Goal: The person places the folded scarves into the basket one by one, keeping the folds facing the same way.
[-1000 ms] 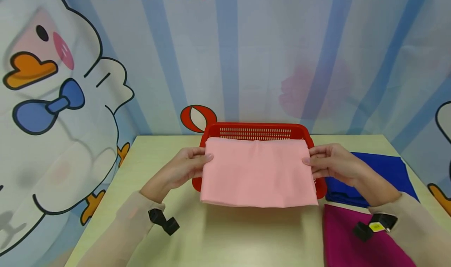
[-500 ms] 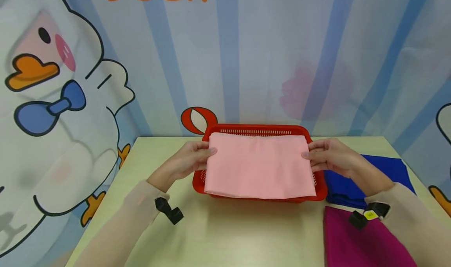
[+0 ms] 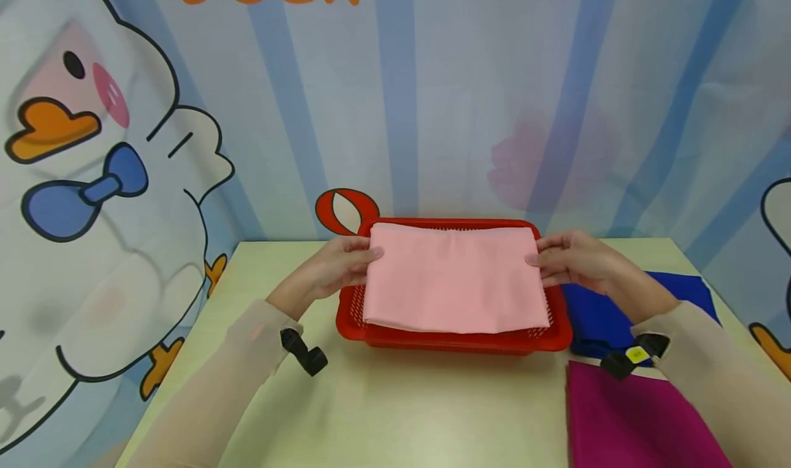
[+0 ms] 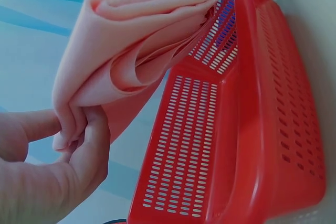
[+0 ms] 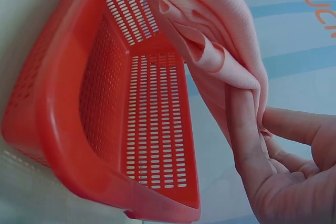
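Observation:
A folded pink cloth [image 3: 456, 279] is held level over the red plastic basket [image 3: 445, 340] in the head view. My left hand [image 3: 327, 270] pinches its left end between thumb and fingers, and my right hand [image 3: 575, 265] pinches the right end the same way. In the left wrist view the cloth [image 4: 142, 30] shows several stacked layers, with the left thumb and fingers [image 4: 97, 142] gripping the far edge. The right wrist view shows the cloth's layered end [image 5: 215, 40] above the basket's slotted wall [image 5: 155, 124].
A folded blue cloth [image 3: 686, 289] lies on the table [image 3: 432, 413] right of the basket, partly behind the right forearm. Nearer the front is a magenta cloth [image 3: 630, 420], partly covered by the right sleeve. A printed duck backdrop [image 3: 457, 97] hangs behind the table.
Both hands have moved the pink cloth away from me, farther over the basket. More of the basket's front rim and wall now shows below the cloth.

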Tool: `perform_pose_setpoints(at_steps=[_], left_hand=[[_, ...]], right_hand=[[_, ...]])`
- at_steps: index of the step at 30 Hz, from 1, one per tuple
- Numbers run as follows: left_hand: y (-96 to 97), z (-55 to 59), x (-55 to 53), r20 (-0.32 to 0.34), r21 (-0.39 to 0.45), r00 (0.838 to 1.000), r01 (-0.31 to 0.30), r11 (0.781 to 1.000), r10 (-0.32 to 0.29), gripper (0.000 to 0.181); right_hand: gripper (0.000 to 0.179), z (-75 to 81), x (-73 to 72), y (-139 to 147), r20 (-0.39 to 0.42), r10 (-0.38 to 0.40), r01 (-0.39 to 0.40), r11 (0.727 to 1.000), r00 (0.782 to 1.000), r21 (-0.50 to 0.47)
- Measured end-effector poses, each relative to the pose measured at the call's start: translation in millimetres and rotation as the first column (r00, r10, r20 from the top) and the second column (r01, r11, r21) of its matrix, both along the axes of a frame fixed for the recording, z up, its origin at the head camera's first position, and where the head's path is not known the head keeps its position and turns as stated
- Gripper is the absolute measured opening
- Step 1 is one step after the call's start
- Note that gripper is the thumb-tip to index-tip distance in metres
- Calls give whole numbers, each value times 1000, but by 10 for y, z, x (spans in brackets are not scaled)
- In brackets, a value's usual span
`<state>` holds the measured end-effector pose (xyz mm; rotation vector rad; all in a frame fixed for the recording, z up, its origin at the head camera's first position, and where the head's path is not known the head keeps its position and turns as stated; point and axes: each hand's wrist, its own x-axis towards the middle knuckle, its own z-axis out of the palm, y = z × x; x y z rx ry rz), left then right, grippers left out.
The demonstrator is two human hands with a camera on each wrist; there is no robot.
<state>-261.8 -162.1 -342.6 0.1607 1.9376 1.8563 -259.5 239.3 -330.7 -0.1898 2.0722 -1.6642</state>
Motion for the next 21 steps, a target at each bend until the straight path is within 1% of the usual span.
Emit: perform_pose_setpoints(at_steps=[3, 6, 11, 17, 21], left_hand=[[16, 2, -51, 10, -8, 1000, -9, 1000, 9, 46], [28, -7, -102, 18, -12, 1000, -16, 1000, 17, 46], [48, -33, -175, 23, -24, 999, -38, 999, 39, 45], [95, -35, -231, 26, -68, 998, -64, 996, 65, 43], [119, -49, -261, 25, -94, 998, -62, 994, 65, 44]], right_hand=[[38, 9, -39, -15, 7, -9, 9, 1000, 1000, -3], [36, 18, -76, -27, 10, -11, 11, 1000, 1000, -7], [42, 34, -142, -62, 2, -5, 5, 1000, 1000, 14], [54, 30, -211, -87, -17, -2, 3, 998, 1000, 61], [59, 13, -239, -121, -32, -3, 6, 995, 999, 100]])
